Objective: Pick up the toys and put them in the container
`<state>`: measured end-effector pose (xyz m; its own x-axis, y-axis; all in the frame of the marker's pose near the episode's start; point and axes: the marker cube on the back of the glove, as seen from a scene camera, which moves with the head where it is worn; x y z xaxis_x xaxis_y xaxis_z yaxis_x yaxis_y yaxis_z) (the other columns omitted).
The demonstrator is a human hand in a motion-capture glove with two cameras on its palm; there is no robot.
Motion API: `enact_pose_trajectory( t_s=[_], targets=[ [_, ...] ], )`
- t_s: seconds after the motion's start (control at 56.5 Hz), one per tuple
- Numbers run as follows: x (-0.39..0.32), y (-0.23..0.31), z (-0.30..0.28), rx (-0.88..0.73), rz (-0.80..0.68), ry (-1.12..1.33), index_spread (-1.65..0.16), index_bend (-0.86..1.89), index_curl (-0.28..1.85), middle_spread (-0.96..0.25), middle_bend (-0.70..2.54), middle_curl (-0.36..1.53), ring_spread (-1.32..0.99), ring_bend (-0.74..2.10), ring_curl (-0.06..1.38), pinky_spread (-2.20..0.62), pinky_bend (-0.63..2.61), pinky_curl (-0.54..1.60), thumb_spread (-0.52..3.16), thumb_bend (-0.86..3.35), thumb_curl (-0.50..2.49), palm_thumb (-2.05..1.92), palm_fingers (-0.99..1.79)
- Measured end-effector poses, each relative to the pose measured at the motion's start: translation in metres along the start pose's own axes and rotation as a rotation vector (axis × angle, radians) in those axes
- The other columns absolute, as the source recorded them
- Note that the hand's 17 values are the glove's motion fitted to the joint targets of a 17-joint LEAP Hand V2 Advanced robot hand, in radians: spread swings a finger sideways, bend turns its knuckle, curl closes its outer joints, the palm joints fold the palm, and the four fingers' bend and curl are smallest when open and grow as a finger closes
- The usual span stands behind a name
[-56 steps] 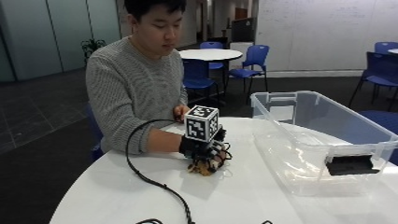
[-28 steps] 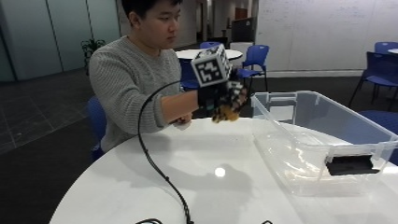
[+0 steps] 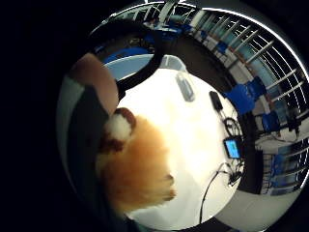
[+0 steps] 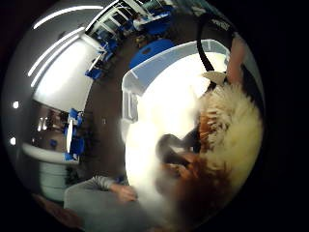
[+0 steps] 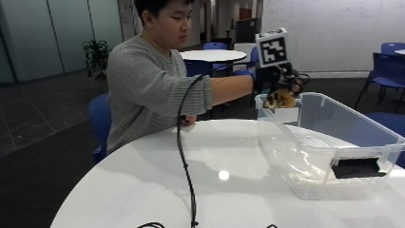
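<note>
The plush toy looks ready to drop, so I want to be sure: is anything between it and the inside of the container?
Nothing visible. The gloved right hand holds the plush toy above the near end of the open, lidless container.

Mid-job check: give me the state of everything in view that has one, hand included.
Right hand: raised over the container's near end, gripping the toy.
Plush toy: held in the air above the rim, not released.
Clear container: upright on the table, lid off.
Table: a black cable trails across it.
</note>
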<state>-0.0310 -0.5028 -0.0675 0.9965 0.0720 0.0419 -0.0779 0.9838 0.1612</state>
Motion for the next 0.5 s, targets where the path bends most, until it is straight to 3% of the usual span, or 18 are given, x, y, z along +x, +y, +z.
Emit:
enact_pose_trajectory(
  t_s=[0.106, 0.23, 0.496],
  targets=[
    [-0.014, -0.038, 0.048, -0.097, 0.015, 0.101, -0.25, 0.75, 1.09, -0.46, 0.93, 1.09, -0.54, 1.1, 0.67, -0.39, 1.0, 0.46, 0.91, 0.06, 0.95, 0.53, 0.6],
    [-0.022, -0.058, 0.082, -0.18, -0.081, 0.105, -0.25, 0.75, 1.12, -0.46, 0.93, 1.12, -0.55, 1.11, 0.69, -0.39, 1.01, 0.47, 0.9, 0.05, 0.99, 0.54, 0.56],
    [-0.018, -0.058, 0.12, -0.372, -0.085, 0.154, -0.25, 0.72, 1.17, -0.45, 0.89, 1.15, -0.56, 1.09, 0.71, -0.34, 1.0, 0.46, 0.92, 0.03, 1.05, 0.52, 0.4]
  ],
)
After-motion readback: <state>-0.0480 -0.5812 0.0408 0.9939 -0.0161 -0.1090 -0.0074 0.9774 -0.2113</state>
